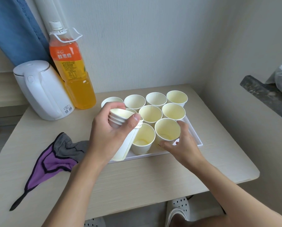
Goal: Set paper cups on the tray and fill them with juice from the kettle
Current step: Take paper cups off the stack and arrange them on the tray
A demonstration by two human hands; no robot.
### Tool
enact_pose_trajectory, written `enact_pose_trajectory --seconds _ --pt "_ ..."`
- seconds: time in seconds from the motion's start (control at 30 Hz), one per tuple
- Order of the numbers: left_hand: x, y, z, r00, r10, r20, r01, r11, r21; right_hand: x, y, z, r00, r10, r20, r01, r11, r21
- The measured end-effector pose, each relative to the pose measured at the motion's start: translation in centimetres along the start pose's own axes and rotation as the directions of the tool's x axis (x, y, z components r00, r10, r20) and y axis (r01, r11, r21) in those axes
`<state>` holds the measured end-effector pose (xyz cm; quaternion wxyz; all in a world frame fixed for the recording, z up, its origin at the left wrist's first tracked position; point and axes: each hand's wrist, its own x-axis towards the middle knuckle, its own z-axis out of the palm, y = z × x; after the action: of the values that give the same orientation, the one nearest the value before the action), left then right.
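Left hand point(107, 133) grips nested paper cups point(125, 145); right hand point(185, 145) holds tapered cup point(167, 130).

Person is wearing white clog-style shoes dotted with round dark vent holes. Left clog point(94, 222) is showing only its toe at the bottom edge; right clog point(179, 208) is showing its toe and upper. Leg point(199, 220) above the right clog is showing bare. Left forearm point(81, 185) and right forearm point(227, 190) are running bare from frame edge to wrist. Left hand point(109, 133) and right hand point(184, 145) are showing bare too, and the left thumbnail is looking short-trimmed.
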<state>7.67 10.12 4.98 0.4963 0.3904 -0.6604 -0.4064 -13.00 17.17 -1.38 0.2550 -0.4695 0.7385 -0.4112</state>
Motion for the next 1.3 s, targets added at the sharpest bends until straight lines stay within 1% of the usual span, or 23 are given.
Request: enact_pose_trajectory --seconds 0.23,0.87,1.0,1.2,1.3 --pt "0.06 -0.22 0.03 1.000 -0.008 -0.002 0.008 1.000 0.016 0.02 -0.11 -0.16 1.000 -0.002 0.004 0.002 1.000 -0.021" --pt "0.00 -0.43 0.36 0.999 -0.035 0.016 0.034 0.999 0.035 0.17 -0.16 -0.08 0.998 0.055 0.010 -0.054 0.996 -0.067" --pt "-0.04 -0.25 0.39 0.999 -0.036 0.024 0.036 0.999 0.022 0.09 -0.25 -0.13 0.998 0.059 -0.014 -0.060 0.995 -0.081" --pt "-0.01 -0.30 0.30 0.999 -0.047 0.025 0.047 0.998 0.034 -0.04 -0.49 -0.17 0.996 0.085 0.018 -0.083 0.990 -0.114" --pt "-0.03 -0.24 0.24 0.998 -0.056 0.012 0.056 0.998 0.030 -0.52 -0.85 -0.75 0.986 0.153 0.063 -0.140 0.973 -0.184"
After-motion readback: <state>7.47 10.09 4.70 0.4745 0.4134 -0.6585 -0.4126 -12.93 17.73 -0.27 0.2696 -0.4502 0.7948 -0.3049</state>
